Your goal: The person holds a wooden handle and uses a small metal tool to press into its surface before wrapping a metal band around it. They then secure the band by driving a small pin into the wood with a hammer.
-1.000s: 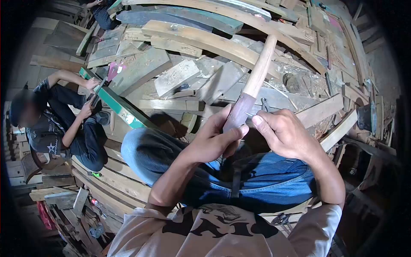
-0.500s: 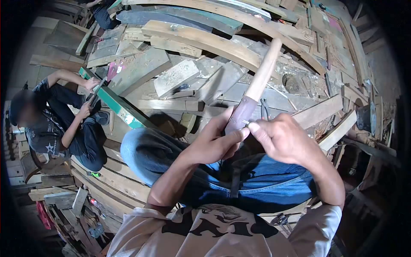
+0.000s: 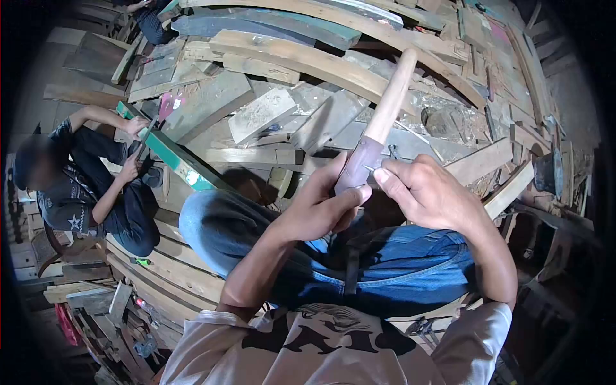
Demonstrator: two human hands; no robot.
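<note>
A long tapered wooden piece (image 3: 393,102), pale at its rounded far end, points up and away from me. Its near end is a darker, purplish-brown section (image 3: 363,162). My left hand (image 3: 327,202) is wrapped around that darker section, thumb lying across its near end. Between the thumb and forefinger of my right hand (image 3: 427,192) is a thin nail-like pin (image 3: 368,168), its tip right at the side of the dark section. Behind the right hand, a pair of pliers (image 3: 393,152) is partly hidden.
Wooden beams and offcuts lie all around, including a pale block (image 3: 263,115) and a long curved plank (image 3: 295,61). To the left, a seated person (image 3: 90,186) works on a green-painted beam (image 3: 170,154). Another person (image 3: 154,22) shows at the top left.
The wooden piece has tilted slightly up and left in my left hand. My right hand has shifted up a little, with the pin now higher along the dark section.
</note>
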